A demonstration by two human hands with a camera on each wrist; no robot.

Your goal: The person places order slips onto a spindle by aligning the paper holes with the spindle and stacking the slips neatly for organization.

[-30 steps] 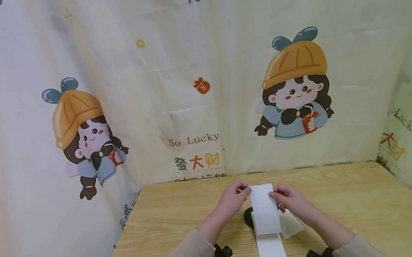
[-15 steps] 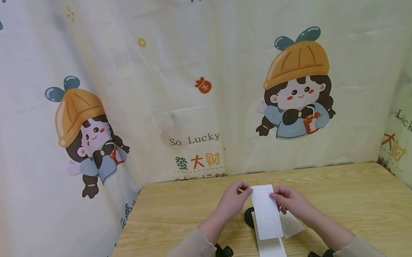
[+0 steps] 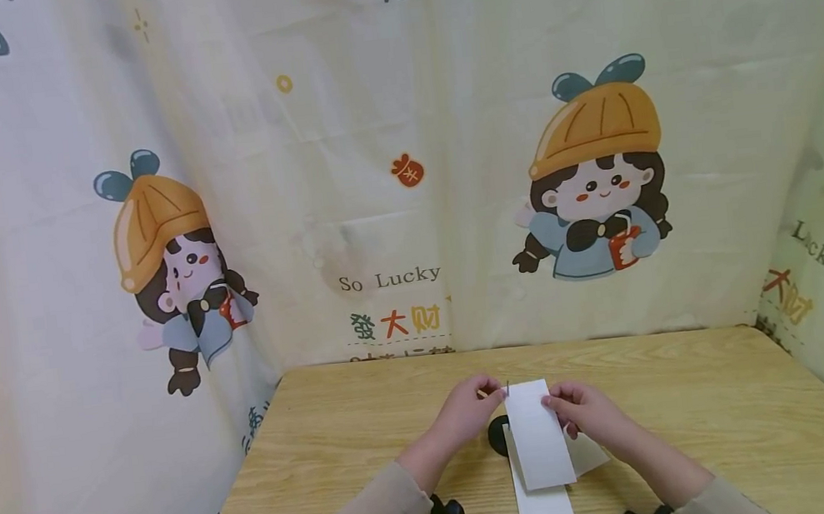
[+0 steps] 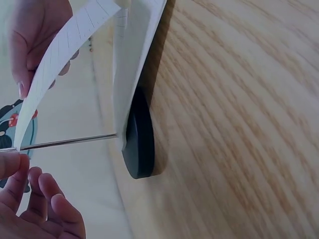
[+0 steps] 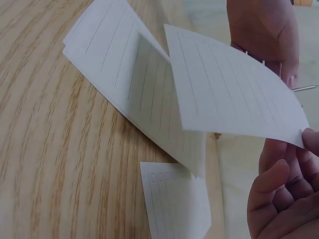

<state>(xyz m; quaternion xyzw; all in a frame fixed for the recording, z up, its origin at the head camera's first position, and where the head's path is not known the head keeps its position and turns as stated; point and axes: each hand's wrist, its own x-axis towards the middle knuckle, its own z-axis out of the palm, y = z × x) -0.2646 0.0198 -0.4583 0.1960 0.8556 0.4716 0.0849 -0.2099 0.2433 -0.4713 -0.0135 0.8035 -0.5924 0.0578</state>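
Observation:
A lined white paper slip [image 3: 540, 436] is held up between both hands. My left hand [image 3: 466, 410] pinches its top left corner with thumb and fingertips. My right hand [image 3: 587, 414] pinches the upper right edge. Below stands a bill spike, with a round black base [image 4: 140, 137] and a thin metal rod [image 4: 75, 141]. The rod shows on both sides of the slip's top end, beside the left fingertips; its tip pokes up above the paper in the head view. More lined slips [image 5: 109, 55] lie over the base, with the rod rising from their end.
One separate slip [image 5: 179, 199] lies on the wooden table [image 3: 353, 414], right of the pile. Dark wrist camera mounts [image 3: 446, 513] sit at both sleeves. A printed curtain [image 3: 362, 212] hangs behind the table's back edge.
The slip and my left hand have come down slightly, and the slip's lower end has swung a little right. The rod's tip now shows above the slip's top left corner.

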